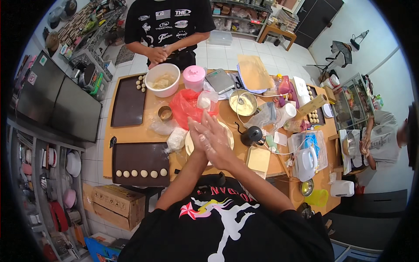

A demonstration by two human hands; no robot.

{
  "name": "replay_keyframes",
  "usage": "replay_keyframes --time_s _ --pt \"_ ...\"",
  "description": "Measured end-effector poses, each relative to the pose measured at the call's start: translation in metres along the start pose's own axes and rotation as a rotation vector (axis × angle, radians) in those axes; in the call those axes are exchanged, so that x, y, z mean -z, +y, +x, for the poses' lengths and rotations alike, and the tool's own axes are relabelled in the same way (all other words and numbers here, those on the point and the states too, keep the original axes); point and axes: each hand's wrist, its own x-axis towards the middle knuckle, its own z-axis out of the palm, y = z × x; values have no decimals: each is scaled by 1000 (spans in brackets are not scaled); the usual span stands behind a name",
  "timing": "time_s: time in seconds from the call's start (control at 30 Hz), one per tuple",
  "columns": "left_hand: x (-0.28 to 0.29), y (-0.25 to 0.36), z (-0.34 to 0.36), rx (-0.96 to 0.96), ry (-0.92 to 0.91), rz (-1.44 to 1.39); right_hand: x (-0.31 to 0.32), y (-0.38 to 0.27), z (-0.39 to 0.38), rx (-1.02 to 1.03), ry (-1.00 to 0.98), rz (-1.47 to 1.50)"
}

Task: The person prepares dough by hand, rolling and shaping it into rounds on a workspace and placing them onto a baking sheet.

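Observation:
My left hand (197, 139) and my right hand (211, 140) are pressed palm to palm, both dusted with flour, over a cream round dish (228, 137); whatever is between the palms is hidden. A red plastic bag (181, 105) lies just beyond them, and a white floury bag (176, 139) is to their left. At the near left, a dark baking tray (135, 155) holds a row of several pale dough balls (144, 173). A black gooseneck kettle (252, 136) and a pale square block (258, 160) are to the right.
A co-worker in black (168, 30) stands across the table (109, 135), near a white bowl (162, 89) and a second tray (127, 109). Another person (384, 139) works at the right. A scale (219, 81), mixing bowl (242, 107) and cables crowd the table. A cardboard box (118, 205) sits lower left.

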Motion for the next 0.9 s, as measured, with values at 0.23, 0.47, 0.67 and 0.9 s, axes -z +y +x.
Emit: replay_keyframes --time_s 0.23,0.47,0.67,0.9 --pt "4 -37 -10 83 -160 53 8 -7 21 -187 22 20" --pt "16 -8 -4 330 -106 -248 46 6 14 -117 79 -95" --pt "22 -13 8 68 -11 102 14 -17 -15 17 -75 -58" --pt "13 -30 -10 163 -244 9 15 -12 -2 -50 -69 -292"
